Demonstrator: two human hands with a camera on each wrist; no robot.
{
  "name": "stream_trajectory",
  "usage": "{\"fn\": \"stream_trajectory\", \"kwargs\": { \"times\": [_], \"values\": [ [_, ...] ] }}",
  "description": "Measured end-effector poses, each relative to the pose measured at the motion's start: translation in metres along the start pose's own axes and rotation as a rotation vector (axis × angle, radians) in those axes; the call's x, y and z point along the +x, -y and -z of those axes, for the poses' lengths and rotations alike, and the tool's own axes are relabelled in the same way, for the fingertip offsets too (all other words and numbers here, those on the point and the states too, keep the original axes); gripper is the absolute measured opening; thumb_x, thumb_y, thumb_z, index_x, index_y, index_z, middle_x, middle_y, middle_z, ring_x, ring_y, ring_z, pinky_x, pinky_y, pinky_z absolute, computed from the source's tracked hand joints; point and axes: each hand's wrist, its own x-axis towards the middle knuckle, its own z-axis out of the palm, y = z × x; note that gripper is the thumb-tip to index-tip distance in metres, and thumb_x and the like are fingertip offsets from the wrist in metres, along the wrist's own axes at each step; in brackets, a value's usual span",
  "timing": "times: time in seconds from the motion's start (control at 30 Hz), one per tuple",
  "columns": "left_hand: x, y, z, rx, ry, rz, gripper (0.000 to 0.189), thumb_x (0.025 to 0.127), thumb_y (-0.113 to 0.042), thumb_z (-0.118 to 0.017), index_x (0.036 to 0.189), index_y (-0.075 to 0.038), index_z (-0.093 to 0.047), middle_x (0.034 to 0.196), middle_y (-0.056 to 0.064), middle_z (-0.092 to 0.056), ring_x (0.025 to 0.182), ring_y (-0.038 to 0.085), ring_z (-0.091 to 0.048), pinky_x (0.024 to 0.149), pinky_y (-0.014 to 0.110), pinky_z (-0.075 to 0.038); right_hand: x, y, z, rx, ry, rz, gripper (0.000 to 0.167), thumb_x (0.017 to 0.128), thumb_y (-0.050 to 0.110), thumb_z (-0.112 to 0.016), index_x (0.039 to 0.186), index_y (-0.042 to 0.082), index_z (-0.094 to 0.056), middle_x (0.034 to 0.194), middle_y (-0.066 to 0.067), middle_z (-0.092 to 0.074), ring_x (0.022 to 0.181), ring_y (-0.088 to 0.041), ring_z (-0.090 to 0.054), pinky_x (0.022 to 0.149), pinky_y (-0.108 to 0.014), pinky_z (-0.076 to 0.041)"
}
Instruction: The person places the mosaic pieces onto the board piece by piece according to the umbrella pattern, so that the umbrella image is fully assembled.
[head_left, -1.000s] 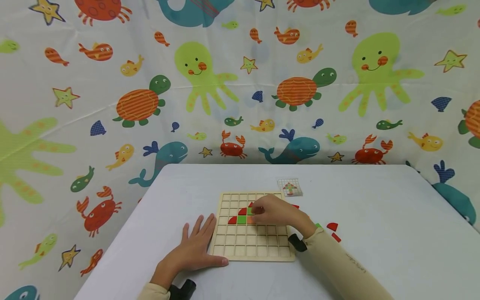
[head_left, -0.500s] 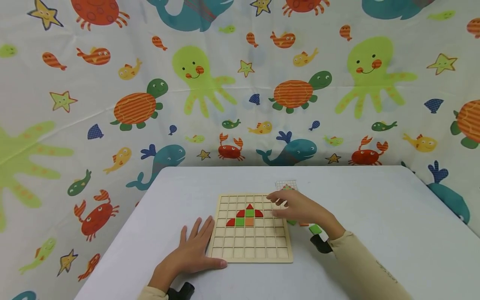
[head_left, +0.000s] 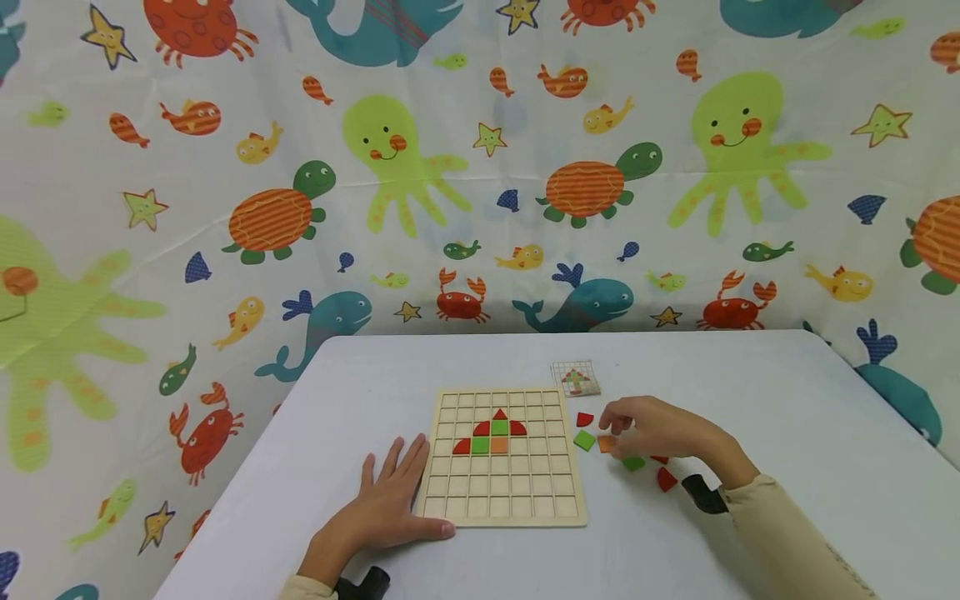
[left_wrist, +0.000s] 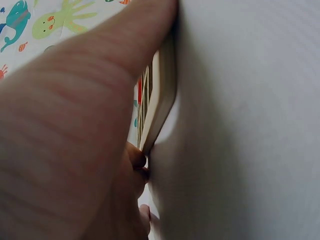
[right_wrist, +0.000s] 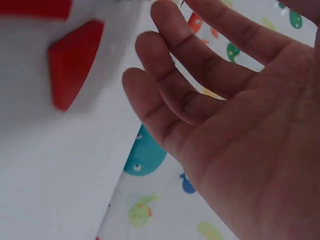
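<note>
My left hand [head_left: 386,508] lies with spread fingers along the left side of a wooden grid board [head_left: 498,507], its thumb at the near edge. In the left wrist view, the board's edge [left_wrist: 165,95] shows between thumb and fingers. Set in the grid are a red triangle [head_left: 500,414], several red quarter-round tiles [head_left: 517,428], two green square tiles [head_left: 480,445] and an orange square tile [head_left: 498,445]. My right hand [head_left: 660,429] hovers over loose tiles, its thumb near an orange tile [head_left: 606,445]. Its loosely bent fingers [right_wrist: 155,95] hold nothing visible.
Right of the board lie a red quarter-round tile [head_left: 585,419], green tiles [head_left: 584,440] and another red tile [head_left: 667,479]; the hand partly covers some. A small printed pattern card [head_left: 576,379] sits behind the board's far right corner. Patterned cloth [head_left: 480,192] hangs beyond the white table.
My right hand has left the board and moved right to the loose tiles. A red quarter-round tile, hidden by the hand earlier, now shows in the grid. The left hand keeps its place.
</note>
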Motion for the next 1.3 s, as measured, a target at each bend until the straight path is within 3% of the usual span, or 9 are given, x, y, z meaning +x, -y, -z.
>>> {"fn": "stream_trajectory", "kwargs": {
  "times": [0.27,0.77,1.0,1.17,1.3],
  "values": [
    [0.0,-0.001,0.0,0.014,-0.003,0.005,0.136,0.072,-0.076,-0.083,0.17,-0.005,-0.023,0.178,0.015,-0.015,0.162,0.045,0.0,0.119,0.075,0.009,-0.006,-0.018,-0.001,-0.041,0.072,0.019,0.026,0.085,0.003,-0.086,0.102,0.012,-0.069,0.095,0.001,-0.059,0.094,-0.022,-0.054,0.081,-0.037,-0.053],
    [0.0,0.0,-0.002,0.016,-0.002,0.009,0.137,0.071,-0.077,-0.082,0.171,-0.005,-0.023,0.178,0.014,-0.015,0.163,0.045,0.0,0.12,0.074,0.01,-0.004,-0.018,-0.005,-0.096,0.073,-0.001,0.026,0.088,0.004,-0.086,0.095,0.013,-0.063,0.088,0.001,-0.055,0.089,-0.019,-0.052,0.076,-0.033,-0.05],
    [0.0,-0.001,-0.001,0.006,-0.004,-0.003,0.135,0.073,-0.075,-0.083,0.171,-0.004,-0.022,0.178,0.015,-0.014,0.162,0.045,0.0,0.12,0.074,0.009,-0.003,-0.033,0.005,-0.039,-0.032,-0.025,0.022,0.093,0.003,-0.079,0.096,0.01,-0.058,0.083,-0.002,-0.054,0.077,-0.019,-0.054,0.066,-0.033,-0.049],
    [0.0,-0.001,-0.001,0.002,0.002,0.001,0.136,0.072,-0.076,-0.083,0.171,-0.005,-0.022,0.178,0.015,-0.014,0.163,0.045,0.001,0.12,0.074,0.011,-0.006,-0.047,0.016,-0.033,-0.147,-0.003,0.013,0.097,0.002,-0.074,0.096,0.007,-0.063,0.083,-0.001,-0.058,0.078,-0.019,-0.055,0.068,-0.034,-0.051],
    [0.0,-0.001,-0.002,0.006,0.006,0.007,0.136,0.072,-0.076,-0.083,0.171,-0.005,-0.022,0.178,0.014,-0.014,0.163,0.044,0.001,0.12,0.073,0.011,-0.005,-0.044,0.018,0.032,-0.213,0.011,0.011,0.098,0.002,-0.075,0.099,0.004,-0.064,0.085,-0.002,-0.062,0.076,-0.019,-0.06,0.07,-0.034,-0.053]
  ]
}}
